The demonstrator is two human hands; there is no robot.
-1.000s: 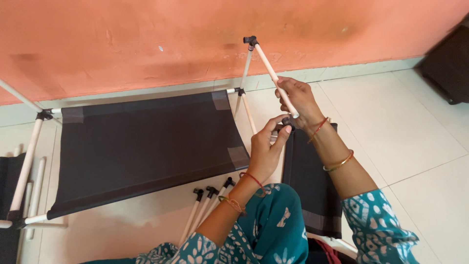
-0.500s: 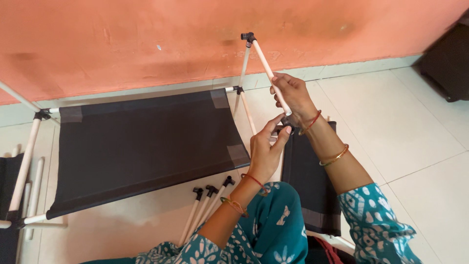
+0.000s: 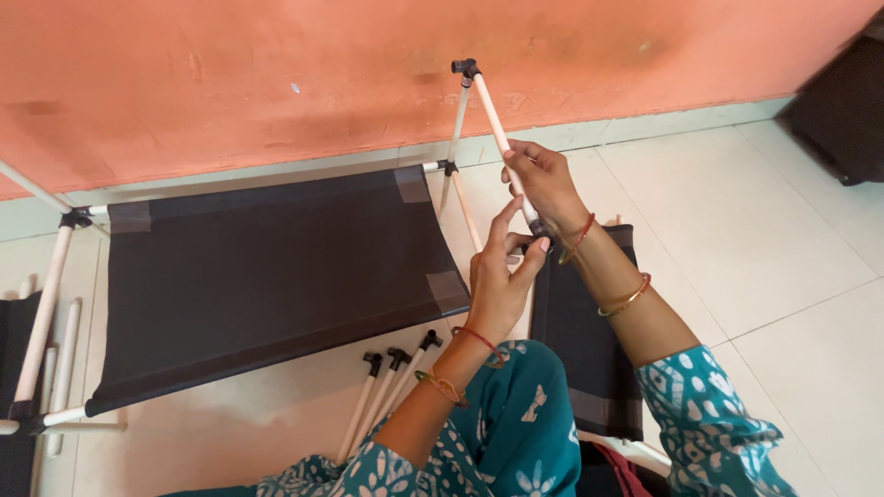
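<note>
Both hands on a rack rod — orange wall behind.
Right hand [image 3: 541, 184] grips white rod [image 3: 493, 118]; left hand [image 3: 502, 276], fingers half-curled, pinches dark connector [image 3: 537, 228] at its lower end.

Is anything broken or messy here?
Nothing looks broken. Three loose rods with black connectors lie on the floor beside the black fabric shelf, and the orange wall is scuffed and blotchy.
</note>
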